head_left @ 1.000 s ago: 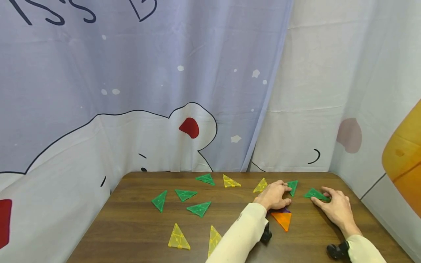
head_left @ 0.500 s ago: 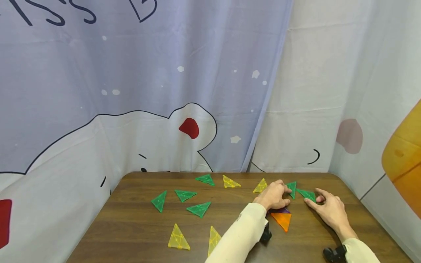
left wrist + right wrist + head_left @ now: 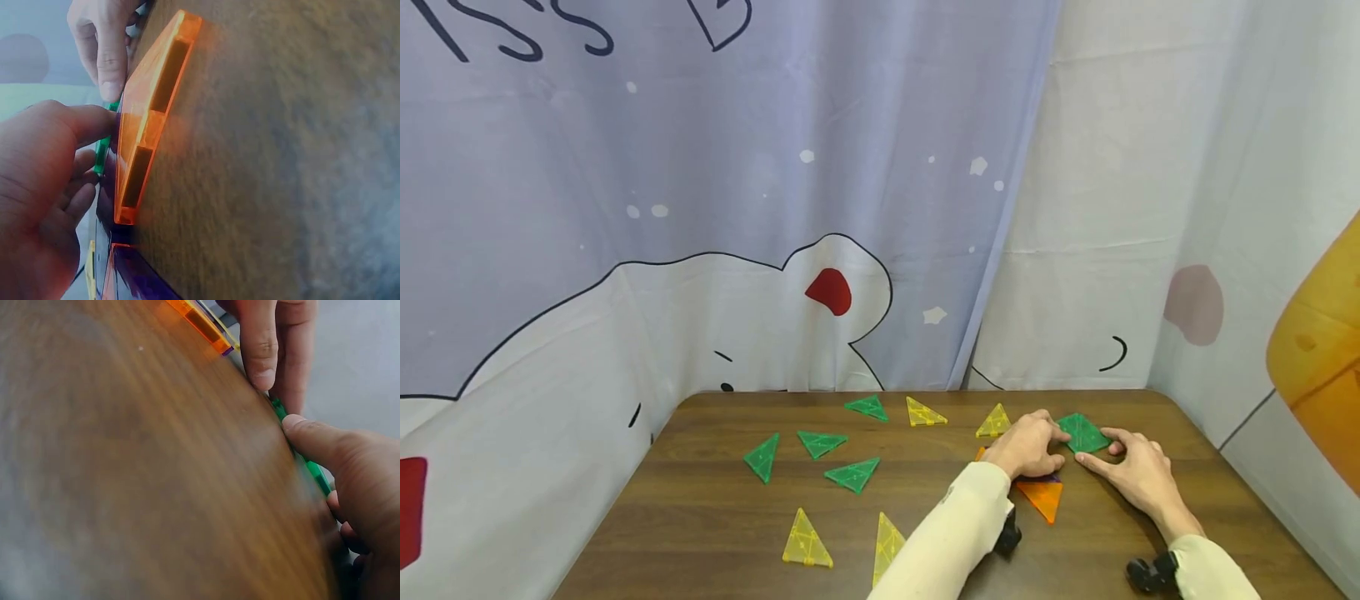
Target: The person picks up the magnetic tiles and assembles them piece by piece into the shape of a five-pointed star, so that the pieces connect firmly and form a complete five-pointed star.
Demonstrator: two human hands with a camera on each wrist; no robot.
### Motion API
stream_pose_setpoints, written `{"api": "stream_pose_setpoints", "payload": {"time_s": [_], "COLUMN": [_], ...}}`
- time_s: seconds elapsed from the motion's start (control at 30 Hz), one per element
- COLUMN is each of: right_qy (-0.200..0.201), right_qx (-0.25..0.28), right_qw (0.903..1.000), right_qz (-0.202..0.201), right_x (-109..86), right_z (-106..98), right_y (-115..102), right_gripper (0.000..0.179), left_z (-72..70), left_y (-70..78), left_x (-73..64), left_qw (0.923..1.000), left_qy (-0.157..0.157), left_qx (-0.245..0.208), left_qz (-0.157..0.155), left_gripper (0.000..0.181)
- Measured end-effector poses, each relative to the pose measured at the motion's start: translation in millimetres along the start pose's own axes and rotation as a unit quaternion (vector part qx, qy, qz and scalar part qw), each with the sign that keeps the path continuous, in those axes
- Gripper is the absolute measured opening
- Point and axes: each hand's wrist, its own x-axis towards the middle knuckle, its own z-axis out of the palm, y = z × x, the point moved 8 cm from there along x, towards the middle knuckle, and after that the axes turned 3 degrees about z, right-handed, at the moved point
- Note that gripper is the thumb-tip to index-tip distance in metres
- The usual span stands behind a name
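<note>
Two green triangle magnetic tiles (image 3: 1082,433) lie edge to edge at the back right of the table, together making a four-sided shape. My left hand (image 3: 1026,444) holds the left tile at its side, index fingertip and thumb at its edges. From the right, my right hand (image 3: 1138,473) pinches the other tile between thumb and fingers; in the right wrist view the thumb presses the green edge (image 3: 319,478). Beneath my left hand are an orange triangle tile (image 3: 1043,500) and a purple tile (image 3: 1045,478), partly covered by the hand.
Several loose green triangle tiles (image 3: 853,475) are spread over the left half of the wooden table (image 3: 700,533). Yellow triangle tiles lie at the back (image 3: 925,413) and near the front (image 3: 807,542). A printed curtain (image 3: 760,208) hangs behind the table.
My right hand has slid its green tile leftward until it meets the other green tile. My left hand has stayed almost in place, and the tile beside it has turned slightly.
</note>
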Motion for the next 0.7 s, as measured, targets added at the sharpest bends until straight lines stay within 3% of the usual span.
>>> {"api": "stream_pose_setpoints", "payload": {"time_s": [0.5,0.7], "right_qy": [-0.003,-0.005], "right_qx": [-0.013,0.009], "right_qw": [0.9999,0.9999], "right_qz": [-0.006,0.008], "right_x": [0.7,-0.4], "right_z": [3,0], "right_y": [1,4], "right_gripper": [0.093,0.103], "left_z": [-1.1,-10.3], "left_y": [-3.3,-7.5], "left_x": [-5.2,-9.0], "left_qw": [0.9998,0.9971], "left_qy": [0.003,0.056], "left_qx": [-0.020,-0.052], "left_qz": [0.004,-0.004], "left_gripper": [0.049,0.057]}}
